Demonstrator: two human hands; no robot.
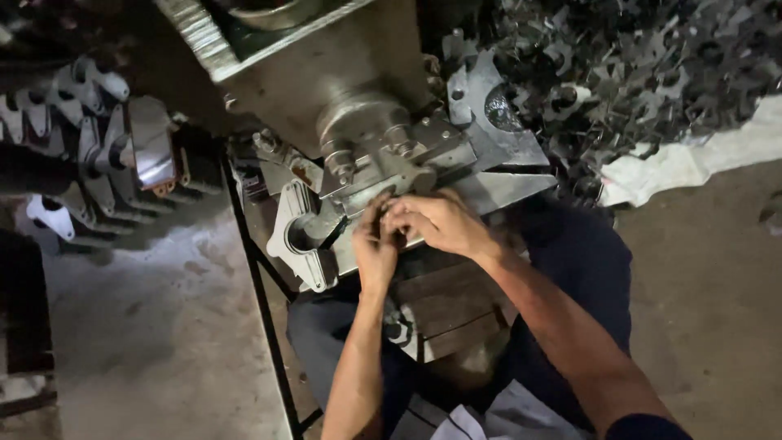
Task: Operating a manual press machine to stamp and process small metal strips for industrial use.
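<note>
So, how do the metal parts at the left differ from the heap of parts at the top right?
The left parts are pale and stand in orderly rows; the heap is dark and loosely jumbled. The rows sit beside the machine; the heap partly lies on a white cloth. Both are flat metal pieces.

Dim workshop from my head view. Bare concrete floor (155, 326), dusty and pale at left, browner at right. Thin black metal frame (265, 310) runs down along the stand's left edge. Big heap of dark stamped metal scrap (635, 73) fills the top right corner, spilling onto a white sack (692, 159). Row of pale cut metal plates (73, 155) stacked at left. Light weak, coming from overhead.
</note>
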